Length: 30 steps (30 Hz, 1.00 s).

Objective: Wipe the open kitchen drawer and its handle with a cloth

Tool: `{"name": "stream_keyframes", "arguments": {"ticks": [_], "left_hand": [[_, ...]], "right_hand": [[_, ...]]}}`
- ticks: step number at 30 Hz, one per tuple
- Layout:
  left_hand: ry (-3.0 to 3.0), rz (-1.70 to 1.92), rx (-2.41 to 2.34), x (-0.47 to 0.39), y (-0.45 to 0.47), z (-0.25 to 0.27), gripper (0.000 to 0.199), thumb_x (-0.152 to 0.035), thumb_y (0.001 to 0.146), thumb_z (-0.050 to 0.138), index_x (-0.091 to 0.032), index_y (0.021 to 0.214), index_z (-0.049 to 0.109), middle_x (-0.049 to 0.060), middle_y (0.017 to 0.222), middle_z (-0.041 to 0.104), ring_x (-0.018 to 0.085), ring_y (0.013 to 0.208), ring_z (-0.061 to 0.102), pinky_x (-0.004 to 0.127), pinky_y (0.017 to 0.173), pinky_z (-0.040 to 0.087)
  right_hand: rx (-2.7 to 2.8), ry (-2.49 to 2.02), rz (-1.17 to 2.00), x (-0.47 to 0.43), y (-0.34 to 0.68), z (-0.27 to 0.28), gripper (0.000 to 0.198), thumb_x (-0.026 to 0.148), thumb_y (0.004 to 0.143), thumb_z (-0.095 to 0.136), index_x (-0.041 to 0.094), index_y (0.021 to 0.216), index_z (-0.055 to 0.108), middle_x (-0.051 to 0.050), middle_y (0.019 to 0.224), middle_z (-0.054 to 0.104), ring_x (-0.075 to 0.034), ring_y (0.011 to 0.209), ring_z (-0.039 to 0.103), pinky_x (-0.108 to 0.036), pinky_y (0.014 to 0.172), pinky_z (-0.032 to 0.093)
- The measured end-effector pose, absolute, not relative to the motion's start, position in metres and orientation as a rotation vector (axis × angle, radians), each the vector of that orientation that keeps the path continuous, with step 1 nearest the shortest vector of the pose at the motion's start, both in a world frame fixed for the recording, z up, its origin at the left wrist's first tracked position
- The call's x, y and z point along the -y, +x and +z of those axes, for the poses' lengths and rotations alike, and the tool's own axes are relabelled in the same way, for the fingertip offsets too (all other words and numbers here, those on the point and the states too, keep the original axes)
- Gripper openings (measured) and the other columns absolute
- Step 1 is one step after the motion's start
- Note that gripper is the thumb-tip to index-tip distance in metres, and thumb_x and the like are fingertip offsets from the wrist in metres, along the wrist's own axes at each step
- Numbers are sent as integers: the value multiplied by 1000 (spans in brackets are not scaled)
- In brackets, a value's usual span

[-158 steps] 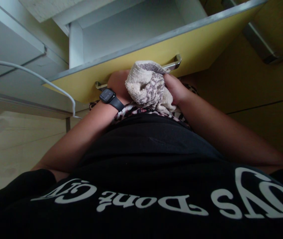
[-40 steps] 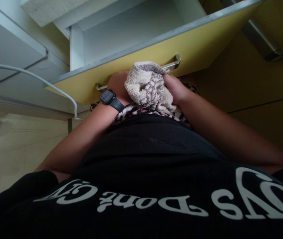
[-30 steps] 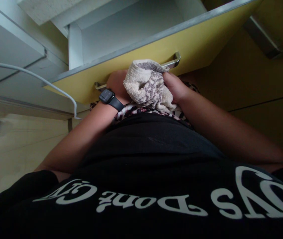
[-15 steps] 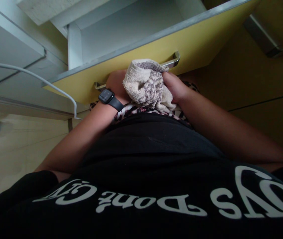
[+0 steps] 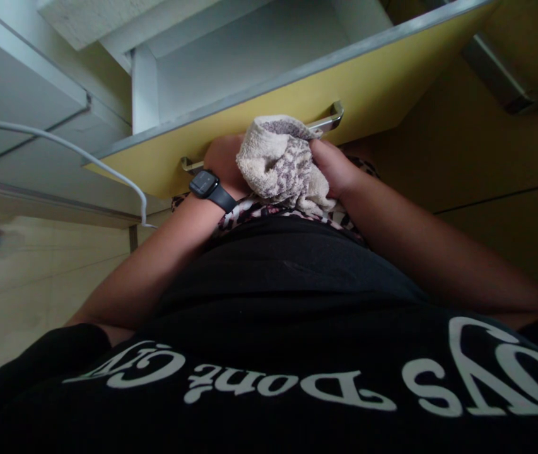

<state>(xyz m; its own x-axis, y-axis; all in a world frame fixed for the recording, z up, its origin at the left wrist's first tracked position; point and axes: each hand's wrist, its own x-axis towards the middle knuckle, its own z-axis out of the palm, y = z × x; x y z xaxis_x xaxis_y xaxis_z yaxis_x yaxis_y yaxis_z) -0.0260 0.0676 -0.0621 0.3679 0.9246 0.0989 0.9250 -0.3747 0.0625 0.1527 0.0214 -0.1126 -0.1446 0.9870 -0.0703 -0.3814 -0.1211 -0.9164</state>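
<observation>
On the near side of an open drawer (image 5: 382, 91), a crumpled cloth (image 5: 280, 167) is held by the fingers of the right hand (image 5: 330, 165); those of the left hand (image 5: 224, 157) are hidden, their grip cannot be told.

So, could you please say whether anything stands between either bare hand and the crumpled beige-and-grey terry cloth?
Nothing visible does: the left hand and right hand appear to meet opposite sides of the cloth, which partly hides both.
</observation>
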Motion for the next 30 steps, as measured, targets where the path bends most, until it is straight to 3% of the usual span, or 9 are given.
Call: {"name": "stream_keyframes", "arguments": {"ticks": [9, 16, 23, 30], "left_hand": [[-2595, -163, 1776, -67, -26, -60, 36, -47, 91, 56, -13, 100, 64, 5, 100, 66, 18, 100, 63, 41, 94, 52], [-2611, -158, 1751, -65, -24, -57, 43, -51, 88, 55, -13, 102, 68, 9, 100, 69, 26, 109, 63, 44, 99, 47], [-2635, -164, 1669, -63, -26, -56, 54, -61, 85, 50, -14, 103, 70, 7, 101, 70, 28, 105, 65, 45, 95, 50], [-2619, -124, 1684, -64, -24, -56, 45, -51, 87, 52, -12, 105, 68, 7, 102, 69, 27, 109, 64, 44, 99, 47]], "right_hand": [[969, -941, 1524, -21, 152, -110, 37, 51, 82, 53, 17, 93, 57, -6, 93, 69, -19, 101, 63, -33, 93, 51], [992, -954, 1514, -23, 154, -113, 33, 48, 82, 53, 19, 95, 60, -4, 96, 69, -22, 111, 61, -38, 93, 54], [1039, -1011, 1489, -24, 155, -114, 45, 59, 83, 50, 21, 102, 61, -4, 106, 68, -23, 120, 57, -39, 98, 53], [1048, -938, 1436, -23, 154, -116, 45, 58, 83, 49, 19, 101, 62, -4, 109, 67, -22, 122, 57, -38, 100, 52]]}}
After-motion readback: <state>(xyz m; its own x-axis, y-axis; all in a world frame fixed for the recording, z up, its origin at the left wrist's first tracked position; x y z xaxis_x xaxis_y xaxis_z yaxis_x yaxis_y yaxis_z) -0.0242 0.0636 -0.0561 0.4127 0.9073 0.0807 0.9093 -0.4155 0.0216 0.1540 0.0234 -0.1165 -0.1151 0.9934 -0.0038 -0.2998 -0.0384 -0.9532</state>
